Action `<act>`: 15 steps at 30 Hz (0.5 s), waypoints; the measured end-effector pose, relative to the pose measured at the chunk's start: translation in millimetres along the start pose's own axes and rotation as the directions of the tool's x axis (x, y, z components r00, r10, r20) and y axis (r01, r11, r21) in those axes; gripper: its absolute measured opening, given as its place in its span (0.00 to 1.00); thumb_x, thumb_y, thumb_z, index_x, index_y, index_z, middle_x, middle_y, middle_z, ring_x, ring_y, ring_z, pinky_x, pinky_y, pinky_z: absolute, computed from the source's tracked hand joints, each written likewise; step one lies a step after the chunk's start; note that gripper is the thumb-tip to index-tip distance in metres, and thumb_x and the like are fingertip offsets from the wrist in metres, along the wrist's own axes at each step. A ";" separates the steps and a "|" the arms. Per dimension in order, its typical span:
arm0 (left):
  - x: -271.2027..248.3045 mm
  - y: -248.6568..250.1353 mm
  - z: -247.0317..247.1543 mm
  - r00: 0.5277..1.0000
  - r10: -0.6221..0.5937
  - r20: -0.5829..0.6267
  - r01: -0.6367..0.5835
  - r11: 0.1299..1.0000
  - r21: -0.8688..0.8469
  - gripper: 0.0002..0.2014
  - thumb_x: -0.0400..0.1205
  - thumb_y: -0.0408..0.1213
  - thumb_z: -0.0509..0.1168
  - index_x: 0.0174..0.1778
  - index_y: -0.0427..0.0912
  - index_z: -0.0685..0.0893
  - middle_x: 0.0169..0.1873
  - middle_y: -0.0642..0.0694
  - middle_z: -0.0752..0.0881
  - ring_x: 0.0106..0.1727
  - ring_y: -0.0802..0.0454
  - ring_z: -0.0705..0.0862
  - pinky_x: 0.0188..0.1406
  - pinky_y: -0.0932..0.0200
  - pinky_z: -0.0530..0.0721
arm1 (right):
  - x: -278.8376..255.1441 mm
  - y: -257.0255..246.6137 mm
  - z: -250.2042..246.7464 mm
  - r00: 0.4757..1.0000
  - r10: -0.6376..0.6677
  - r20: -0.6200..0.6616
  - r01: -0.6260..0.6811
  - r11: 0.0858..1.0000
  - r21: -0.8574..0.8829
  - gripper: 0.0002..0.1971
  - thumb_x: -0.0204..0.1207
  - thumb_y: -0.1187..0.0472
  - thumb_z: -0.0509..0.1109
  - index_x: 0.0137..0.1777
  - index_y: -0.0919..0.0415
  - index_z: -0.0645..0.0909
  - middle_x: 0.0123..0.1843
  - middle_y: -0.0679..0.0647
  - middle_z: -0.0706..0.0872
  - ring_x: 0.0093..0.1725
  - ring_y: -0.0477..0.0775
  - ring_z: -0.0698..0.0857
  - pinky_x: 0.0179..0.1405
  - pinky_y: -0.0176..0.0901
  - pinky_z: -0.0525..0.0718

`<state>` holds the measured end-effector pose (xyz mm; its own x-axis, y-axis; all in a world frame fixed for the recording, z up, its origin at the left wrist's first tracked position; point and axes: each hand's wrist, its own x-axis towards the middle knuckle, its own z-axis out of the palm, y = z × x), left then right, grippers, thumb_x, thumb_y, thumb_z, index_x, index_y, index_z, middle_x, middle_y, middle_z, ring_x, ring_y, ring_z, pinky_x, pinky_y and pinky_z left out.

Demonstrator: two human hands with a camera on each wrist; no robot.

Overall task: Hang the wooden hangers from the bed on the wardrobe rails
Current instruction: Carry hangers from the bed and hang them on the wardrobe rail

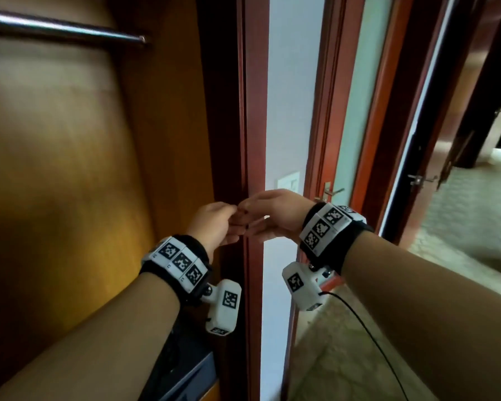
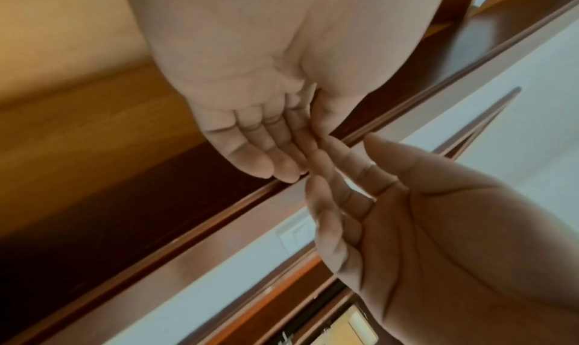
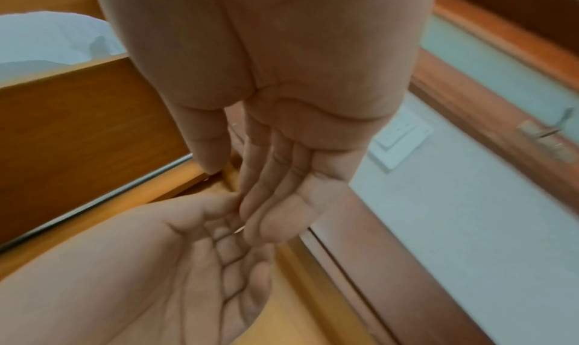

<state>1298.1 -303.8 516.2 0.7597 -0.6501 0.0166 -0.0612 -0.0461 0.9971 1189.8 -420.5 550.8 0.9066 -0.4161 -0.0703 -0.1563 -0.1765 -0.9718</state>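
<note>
Both forearms are bare, with no sleeves showing. Each wrist wears a wide black band: the left wrist band [image 1: 175, 263] and the right wrist band [image 1: 334, 227] each carry a row of white tiles printed with black square-pattern markers. A white boxy camera module hangs under each band on a small metal joint, each bearing similar markers. A thin black cable [image 1: 368, 334] trails from the right module.
</note>
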 end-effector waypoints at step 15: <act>-69.7 -22.4 153.7 0.806 -0.113 0.581 0.143 0.990 -0.006 0.06 0.84 0.32 0.65 0.46 0.37 0.86 0.38 0.41 0.89 0.33 0.48 0.86 0.34 0.56 0.82 | -204.9 85.8 -99.0 0.639 0.340 -0.691 -0.242 0.940 0.239 0.07 0.81 0.62 0.69 0.52 0.66 0.83 0.44 0.60 0.88 0.40 0.60 0.88 0.41 0.50 0.88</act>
<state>1147.1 -374.0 481.2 0.2426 -0.9595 -0.1432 0.0520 -0.1345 0.9895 951.8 -438.7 504.1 0.2551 -0.9416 -0.2196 -0.2723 0.1480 -0.9508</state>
